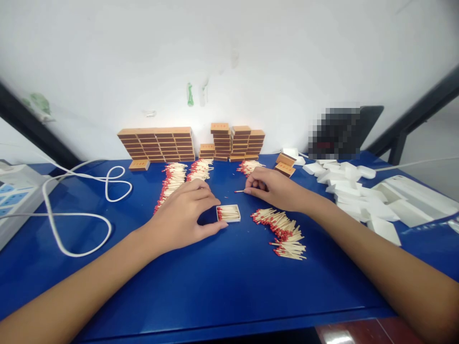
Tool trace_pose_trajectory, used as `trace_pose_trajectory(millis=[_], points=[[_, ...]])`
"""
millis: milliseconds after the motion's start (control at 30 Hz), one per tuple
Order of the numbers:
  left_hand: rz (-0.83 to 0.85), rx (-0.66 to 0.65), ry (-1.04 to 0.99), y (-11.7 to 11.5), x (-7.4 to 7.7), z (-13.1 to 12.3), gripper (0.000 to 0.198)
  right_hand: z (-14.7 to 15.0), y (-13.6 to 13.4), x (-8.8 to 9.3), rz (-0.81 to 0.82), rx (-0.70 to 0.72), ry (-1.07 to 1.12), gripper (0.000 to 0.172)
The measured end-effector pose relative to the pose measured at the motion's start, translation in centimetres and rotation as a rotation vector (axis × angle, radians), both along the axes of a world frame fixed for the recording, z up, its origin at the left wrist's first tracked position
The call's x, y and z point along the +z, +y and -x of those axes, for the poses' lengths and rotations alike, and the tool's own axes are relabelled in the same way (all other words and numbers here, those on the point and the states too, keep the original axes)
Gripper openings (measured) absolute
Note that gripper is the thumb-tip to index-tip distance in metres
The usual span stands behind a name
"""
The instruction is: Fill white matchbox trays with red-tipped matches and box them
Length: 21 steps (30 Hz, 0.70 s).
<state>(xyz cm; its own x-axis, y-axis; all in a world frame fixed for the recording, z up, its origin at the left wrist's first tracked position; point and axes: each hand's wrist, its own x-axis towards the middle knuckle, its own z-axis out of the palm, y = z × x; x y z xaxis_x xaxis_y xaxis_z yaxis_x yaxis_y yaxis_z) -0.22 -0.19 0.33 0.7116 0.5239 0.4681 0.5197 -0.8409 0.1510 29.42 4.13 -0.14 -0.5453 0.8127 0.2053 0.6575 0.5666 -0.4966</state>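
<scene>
A small white matchbox tray point(228, 213) lies on the table with several red-tipped matches inside. My left hand point(188, 210) steadies it at its left end, thumb along the near side and index finger at the far corner. My right hand point(274, 188), fingers curled in a pinch, has a single match point(239, 191) between thumb and index finger, its red head pointing left. Close by, under my right wrist, is a curved pile of loose matches point(281, 229). More matches point(251, 166) lie just beyond the right hand, and further rows point(172, 179) spread behind the left hand.
Stacked matchboxes point(158, 145) stand against the wall, with more stacks point(238, 142) to their right. White trays point(353, 186) are heaped at the right beside a white box point(416, 200). A white cable point(50, 220) loops across the left, near a power strip point(21, 196).
</scene>
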Motion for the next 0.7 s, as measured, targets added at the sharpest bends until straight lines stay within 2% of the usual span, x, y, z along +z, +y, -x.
trace_pose_trajectory(millis=[100, 300, 467, 700], points=[[-0.003, -0.003, 0.018, 0.1, 0.0, 0.0, 0.031, -0.3, 0.2, -0.1, 0.010, -0.038, -0.037, 0.025], [0.001, -0.011, 0.019, 0.2, -0.1, 0.0, 0.029, -2.4, 1.8, -0.8, -0.119, -0.237, -0.091, 0.021], [0.014, -0.011, 0.031, 0.3, -0.1, 0.0, 0.029, -2.4, 1.8, -0.9, -0.143, -0.278, -0.105, 0.021], [0.011, -0.003, 0.036, 0.3, -0.2, 0.1, 0.031, -2.0, 1.7, -0.7, -0.076, -0.326, -0.124, 0.021]])
